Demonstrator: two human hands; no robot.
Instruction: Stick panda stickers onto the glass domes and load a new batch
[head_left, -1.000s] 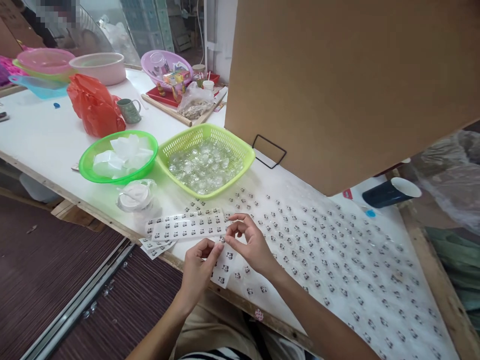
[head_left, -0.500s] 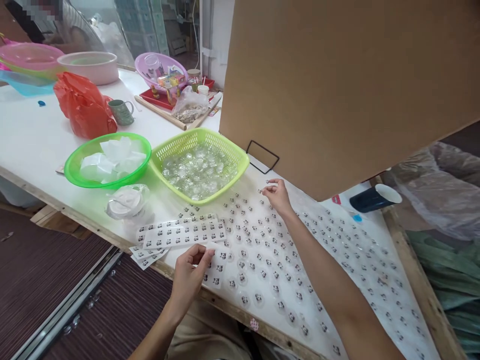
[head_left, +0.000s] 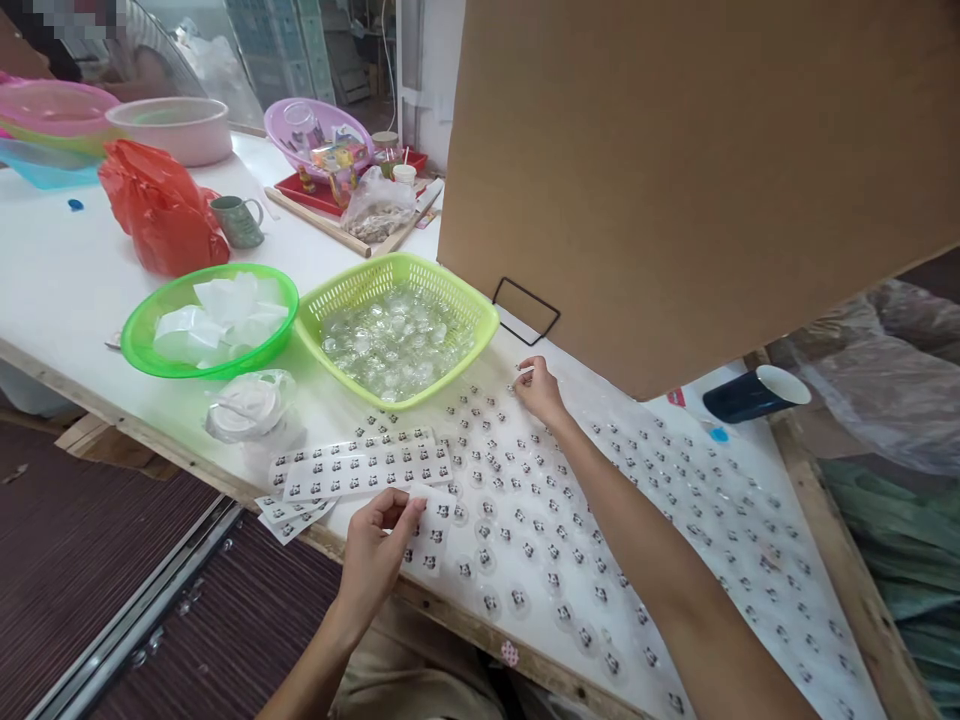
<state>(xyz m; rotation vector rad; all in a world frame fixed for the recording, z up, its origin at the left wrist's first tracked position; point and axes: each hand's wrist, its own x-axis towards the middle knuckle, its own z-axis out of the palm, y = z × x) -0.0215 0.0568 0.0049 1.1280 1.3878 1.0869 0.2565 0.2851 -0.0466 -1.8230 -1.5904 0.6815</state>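
My left hand (head_left: 381,545) pinches a small white sheet of panda stickers (head_left: 435,535) between thumb and fingers at the table's front edge. Farther out, my right hand (head_left: 538,388) is low over the table with its fingertips drawn together. A tiny dark-and-white panda sticker shows at those fingertips; the fingers partly hide it. Clear round discs with panda stickers (head_left: 517,598) lie spread in rows under and around my right arm. More panda sticker sheets (head_left: 367,468) lie left of centre, beyond my left hand. A yellow-green basket (head_left: 397,400) of clear round pieces stands left of my right hand.
A large cardboard panel (head_left: 675,190) rises behind the discs. On the left are a green bowl (head_left: 210,370) of white scraps, a plastic-wrapped roll (head_left: 247,405), a red bag (head_left: 157,215) and a mug (head_left: 238,222). A dark cup (head_left: 739,400) lies at the right edge.
My right hand has moved slightly left and its fingers have drawn closer together, bringing the sticker down toward the table. My left hand keeps its pinch on the sheet. The view has shifted slightly.
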